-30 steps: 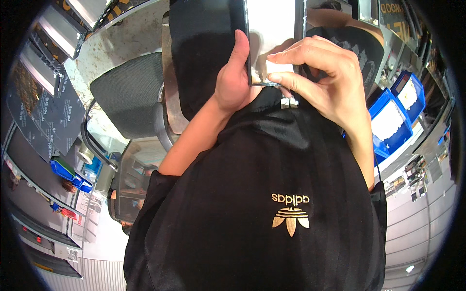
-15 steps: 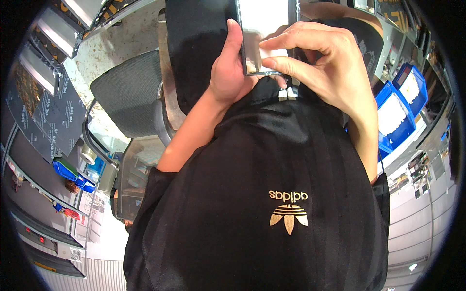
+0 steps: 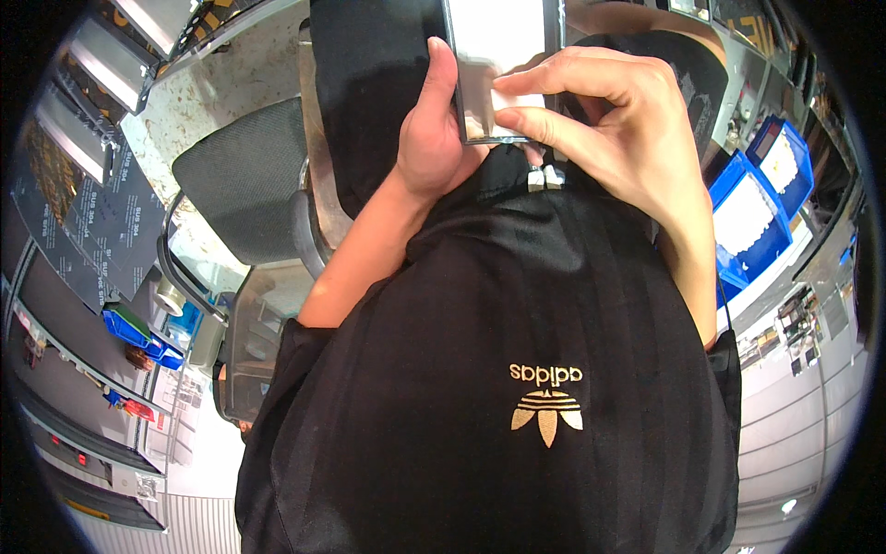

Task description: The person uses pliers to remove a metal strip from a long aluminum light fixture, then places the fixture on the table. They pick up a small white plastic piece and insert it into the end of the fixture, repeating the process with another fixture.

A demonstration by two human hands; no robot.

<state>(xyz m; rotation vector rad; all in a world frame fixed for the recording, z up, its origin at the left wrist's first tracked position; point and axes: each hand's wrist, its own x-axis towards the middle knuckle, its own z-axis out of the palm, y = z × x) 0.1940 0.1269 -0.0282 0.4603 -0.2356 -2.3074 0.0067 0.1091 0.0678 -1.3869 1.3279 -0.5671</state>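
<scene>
A flat rectangular panel (image 3: 472, 88) with a thin dark frame and a glossy, glaring white face stands at the top middle, its far end cut off by the view's edge. My left hand (image 3: 432, 129) holds it from the left and underneath, thumb up along its edge; most of the fingers are hidden behind it. Over the panel's near right part, my right hand (image 3: 614, 106) is curled in a pinch, index and thumb tips close to the glossy face. Something pale shows between those tips, but glare hides what it is.
A black mesh-backed chair (image 3: 245, 180) stands to the left beside a stained pale surface (image 3: 221, 78). Blue bins with white contents (image 3: 749, 222) are at the right. Framed metal-edged panels (image 3: 109, 60) lie at the upper left, with smaller blue bins (image 3: 138, 337) lower down.
The panel and both hands have shifted very slightly left together. The grip of each hand looks the same.
</scene>
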